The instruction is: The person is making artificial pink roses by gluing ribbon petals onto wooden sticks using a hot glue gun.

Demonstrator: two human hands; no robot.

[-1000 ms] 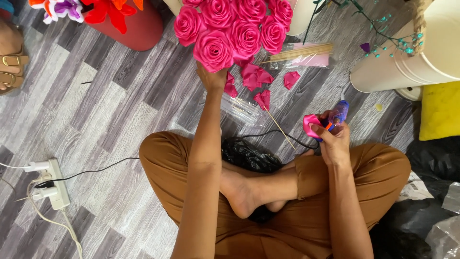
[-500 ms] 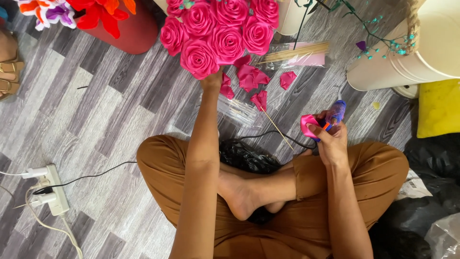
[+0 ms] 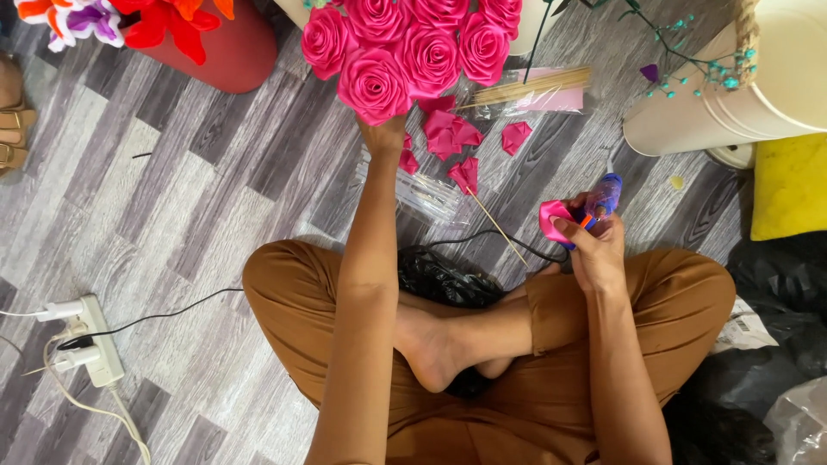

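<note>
My left hand (image 3: 385, 135) is raised and grips the underside of a bouquet of pink fabric roses (image 3: 405, 47), which fills the top middle of the view. My right hand (image 3: 594, 250) rests above my right knee and holds a blue glue gun (image 3: 605, 196) together with a pink fabric petal (image 3: 551, 219). Several loose pink petals (image 3: 452, 142) lie on the grey wood floor between the two hands. A thin wooden stick (image 3: 498, 227) lies beside them.
I sit cross-legged in brown trousers (image 3: 293, 310). A red vase (image 3: 226, 52) with artificial flowers stands at top left, a cream bucket (image 3: 732, 95) at top right, a yellow cushion (image 3: 788, 185) at right. A power strip (image 3: 90, 340) lies at left. Black bags (image 3: 775, 362) sit lower right.
My left hand has shifted the bouquet a little to the left and farther up the view. My right hand stays near my knee with the glue gun and petal.
</note>
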